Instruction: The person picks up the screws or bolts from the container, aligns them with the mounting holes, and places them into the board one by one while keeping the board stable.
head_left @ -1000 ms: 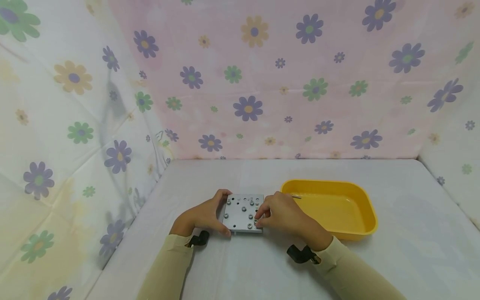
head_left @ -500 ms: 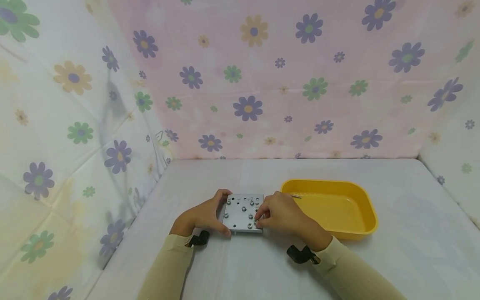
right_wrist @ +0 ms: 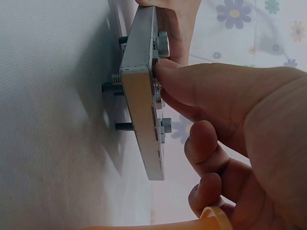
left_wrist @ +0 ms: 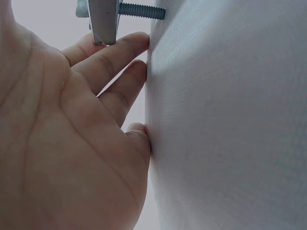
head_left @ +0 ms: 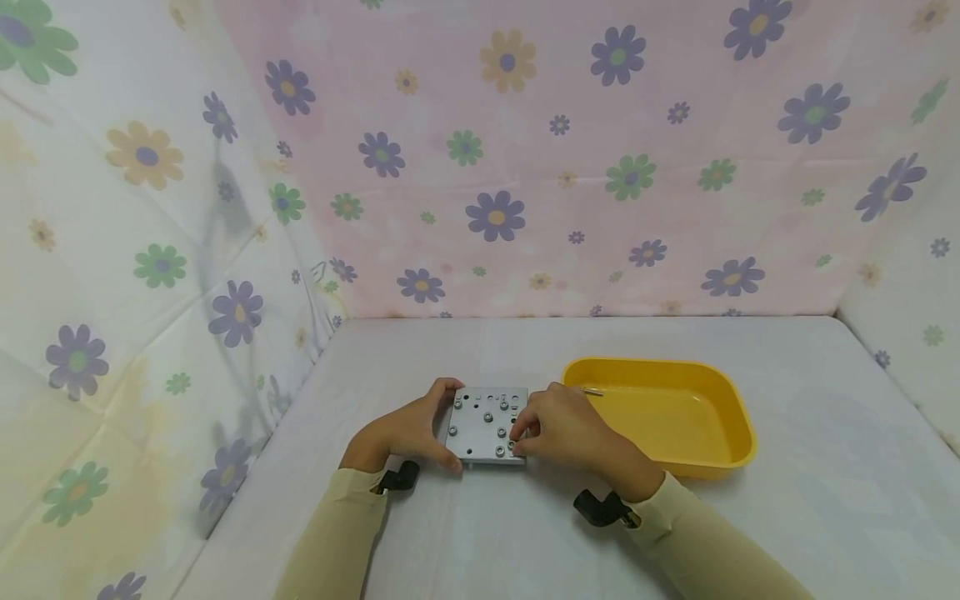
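Observation:
A silver metal plate (head_left: 472, 437) lies flat above the table, several socket-head bolts standing in its holes. My left hand (head_left: 408, 429) holds its left side, thumb at the near corner and fingers at the far one. In the left wrist view, a threaded bolt shank (left_wrist: 143, 10) sticks out beneath the plate. At the near right corner, my right hand (head_left: 572, 427) pinches a bolt (head_left: 512, 445) between thumb and forefinger. The right wrist view shows that thumb (right_wrist: 192, 84) right at the plate's top face, hiding the bolt head; threaded shanks (right_wrist: 112, 87) show below.
A yellow tray (head_left: 738, 408) stands right of the plate, partly behind my right forearm. Inside its left end lies a small silver rod-like piece (head_left: 593, 392). Flowered cloth (head_left: 495, 167) hangs behind the white table (head_left: 465, 533) and at both sides.

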`<state>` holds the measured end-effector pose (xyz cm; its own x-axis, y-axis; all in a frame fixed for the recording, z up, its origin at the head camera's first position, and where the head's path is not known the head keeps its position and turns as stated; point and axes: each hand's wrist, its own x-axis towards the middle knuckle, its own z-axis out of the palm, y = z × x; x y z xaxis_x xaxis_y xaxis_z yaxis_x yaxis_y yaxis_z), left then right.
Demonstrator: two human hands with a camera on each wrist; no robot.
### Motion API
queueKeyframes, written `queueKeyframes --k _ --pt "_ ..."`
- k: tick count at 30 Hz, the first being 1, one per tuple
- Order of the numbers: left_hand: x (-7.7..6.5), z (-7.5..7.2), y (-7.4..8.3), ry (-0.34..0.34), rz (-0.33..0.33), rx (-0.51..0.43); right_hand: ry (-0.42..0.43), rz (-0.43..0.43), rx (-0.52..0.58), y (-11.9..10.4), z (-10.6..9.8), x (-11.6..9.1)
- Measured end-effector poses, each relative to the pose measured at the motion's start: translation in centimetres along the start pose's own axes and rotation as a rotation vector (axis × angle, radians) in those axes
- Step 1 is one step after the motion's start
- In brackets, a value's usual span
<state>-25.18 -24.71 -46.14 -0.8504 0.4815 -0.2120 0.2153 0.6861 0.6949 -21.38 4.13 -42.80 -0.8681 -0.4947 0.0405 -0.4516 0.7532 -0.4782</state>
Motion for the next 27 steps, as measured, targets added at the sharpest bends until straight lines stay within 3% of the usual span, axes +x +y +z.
queueKeyframes --k 5,17,27 --pt "0.0 0.0 0.0 0.006 0.002 -0.001 0.002 -0.002 0.009 0.0 -0.1 0.0" --pt "0.0 0.1 -0.2 0.002 -0.002 0.015 -0.002 0.086 0.218 0.5 -1.0 -0.4" --pt "-0.1 0.0 0.0 0.002 0.006 -0.003 -0.003 0.063 0.217 0.6 -1.7 -0.4"
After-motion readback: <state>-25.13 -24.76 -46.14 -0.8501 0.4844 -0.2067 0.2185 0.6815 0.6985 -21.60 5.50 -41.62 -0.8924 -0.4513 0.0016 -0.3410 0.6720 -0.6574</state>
